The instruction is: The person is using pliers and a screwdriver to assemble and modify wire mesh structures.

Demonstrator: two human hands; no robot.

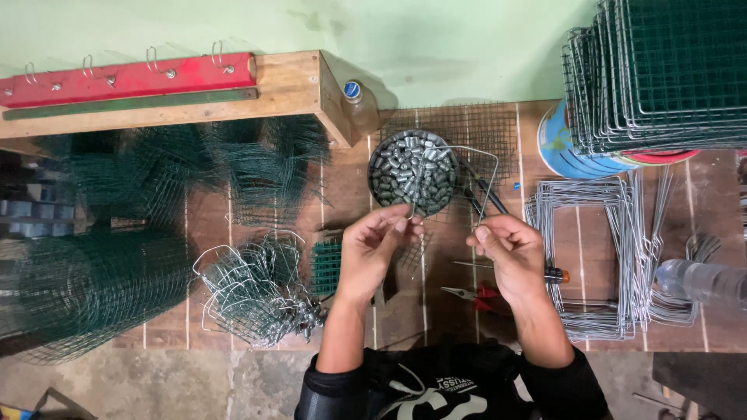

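1. Bent wire (455, 152) arches over the bowl of small metal sleeves (412, 183).
2. Left hand (377, 249) pinches one wire end between closed fingertips.
3. Right hand (510, 253) pinches the other end likewise, beside stacked wire frames (599, 257).

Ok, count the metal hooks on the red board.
4, all along the red board's top edge: far left hook, next hook, third hook, rightmost hook. More may sit beyond the frame's left edge.
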